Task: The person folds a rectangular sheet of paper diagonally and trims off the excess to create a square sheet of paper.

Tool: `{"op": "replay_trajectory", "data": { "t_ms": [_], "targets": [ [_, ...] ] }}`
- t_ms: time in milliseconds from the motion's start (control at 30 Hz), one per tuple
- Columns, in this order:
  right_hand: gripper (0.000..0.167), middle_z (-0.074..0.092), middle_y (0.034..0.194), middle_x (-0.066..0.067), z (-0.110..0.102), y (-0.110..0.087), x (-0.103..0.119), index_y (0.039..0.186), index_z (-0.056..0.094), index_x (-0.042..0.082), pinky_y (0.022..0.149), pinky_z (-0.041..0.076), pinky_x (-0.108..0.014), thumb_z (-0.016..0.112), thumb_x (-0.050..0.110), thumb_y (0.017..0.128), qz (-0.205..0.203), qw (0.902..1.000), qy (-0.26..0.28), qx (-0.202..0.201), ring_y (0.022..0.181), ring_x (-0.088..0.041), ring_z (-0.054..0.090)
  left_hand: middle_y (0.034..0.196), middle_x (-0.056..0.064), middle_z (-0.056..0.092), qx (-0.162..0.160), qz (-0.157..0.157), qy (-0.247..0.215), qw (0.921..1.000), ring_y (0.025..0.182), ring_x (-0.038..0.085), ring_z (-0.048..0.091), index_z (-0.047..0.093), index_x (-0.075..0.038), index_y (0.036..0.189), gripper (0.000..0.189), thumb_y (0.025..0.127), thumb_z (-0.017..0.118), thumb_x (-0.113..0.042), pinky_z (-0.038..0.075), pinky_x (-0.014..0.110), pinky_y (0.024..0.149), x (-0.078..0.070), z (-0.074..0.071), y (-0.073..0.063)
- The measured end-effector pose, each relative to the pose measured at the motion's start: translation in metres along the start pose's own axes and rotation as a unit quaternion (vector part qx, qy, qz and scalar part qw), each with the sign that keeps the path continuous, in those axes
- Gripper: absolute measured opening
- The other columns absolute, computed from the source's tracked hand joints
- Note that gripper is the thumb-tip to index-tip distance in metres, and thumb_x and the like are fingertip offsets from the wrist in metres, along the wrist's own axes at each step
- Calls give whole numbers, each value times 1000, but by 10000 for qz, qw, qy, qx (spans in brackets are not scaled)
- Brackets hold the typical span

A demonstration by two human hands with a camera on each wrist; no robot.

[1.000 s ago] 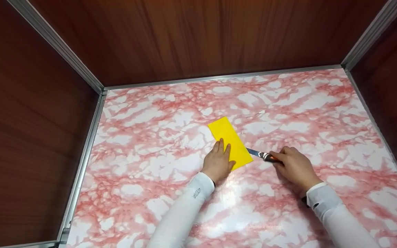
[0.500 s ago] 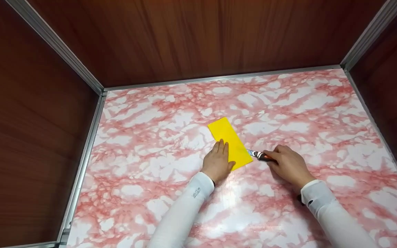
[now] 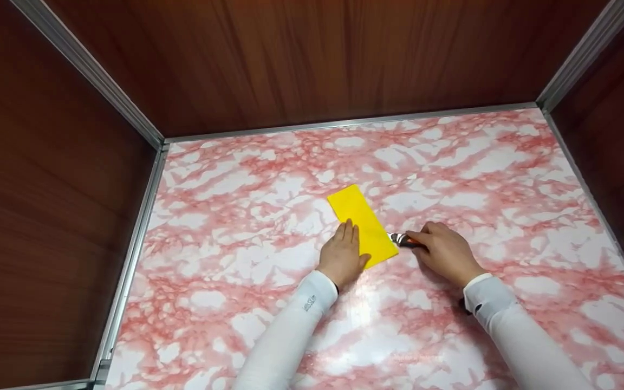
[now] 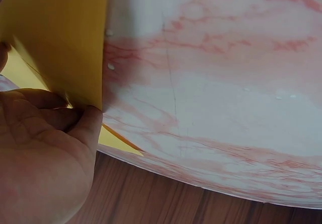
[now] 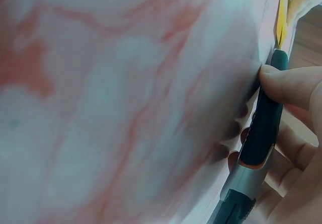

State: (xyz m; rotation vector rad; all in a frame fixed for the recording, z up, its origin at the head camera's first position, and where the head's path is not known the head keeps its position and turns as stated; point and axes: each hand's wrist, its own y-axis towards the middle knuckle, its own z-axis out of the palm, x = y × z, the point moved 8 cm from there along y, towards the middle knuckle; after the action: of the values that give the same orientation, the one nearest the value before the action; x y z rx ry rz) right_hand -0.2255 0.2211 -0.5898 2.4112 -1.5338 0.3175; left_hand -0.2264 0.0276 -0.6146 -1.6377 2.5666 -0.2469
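Note:
A yellow paper (image 3: 351, 203), longer than wide, lies slanted on the marbled tabletop. My left hand (image 3: 340, 254) rests on its left part, fingers straight and thumb at the lower edge. The left wrist view shows more than one layer of the yellow paper (image 4: 60, 27) by the fingers. In my right hand (image 3: 444, 252) I hold a utility knife (image 5: 265, 113) with a black and grey handle and orange trim. The thumb lies along its handle. Its front end meets the paper's right edge. Most of the blade is hidden at the paper; whether between layers or underneath, I cannot tell.
The red and white marbled tabletop (image 3: 236, 216) is bounded by dark wooden panels (image 3: 301, 59) at the back, left and right. Metal strips (image 3: 344, 123) run along the panel edges.
My right hand has moved left with the knife, and its blade has slid out of sight at the paper's right edge. One left finger has closed in beside the others; the paper stays put.

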Motion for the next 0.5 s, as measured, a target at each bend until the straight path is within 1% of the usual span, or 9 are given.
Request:
{"op": "replay_trajectory", "data": {
  "t_ms": [233,367,500],
  "targets": [
    [41,51,87,2,0,3,2,125,69,17,66,42,-36,75,21,85,14,10000,26,-12,79,-20,48,158,16,23,-73,6,43,10000,144,26,22,28,-1,152,77,99,41,-56,23,32,113,0,0,1],
    [41,51,87,1,-1,3,1,125,69,17,65,42,-37,75,22,85,-5,10000,14,-28,78,-20,48,158,16,22,0,-14,56,10000,144,27,22,27,-2,152,77,99,40,-56,22,32,113,0,0,1],
    [42,53,89,-1,-4,1,-5,125,68,14,65,42,-38,75,20,84,-5,9998,-60,-206,80,-22,49,159,15,19,139,-66,-8,9999,145,26,19,26,-2,153,78,99,40,-56,21,31,113,1,1,1]
  ]
}}
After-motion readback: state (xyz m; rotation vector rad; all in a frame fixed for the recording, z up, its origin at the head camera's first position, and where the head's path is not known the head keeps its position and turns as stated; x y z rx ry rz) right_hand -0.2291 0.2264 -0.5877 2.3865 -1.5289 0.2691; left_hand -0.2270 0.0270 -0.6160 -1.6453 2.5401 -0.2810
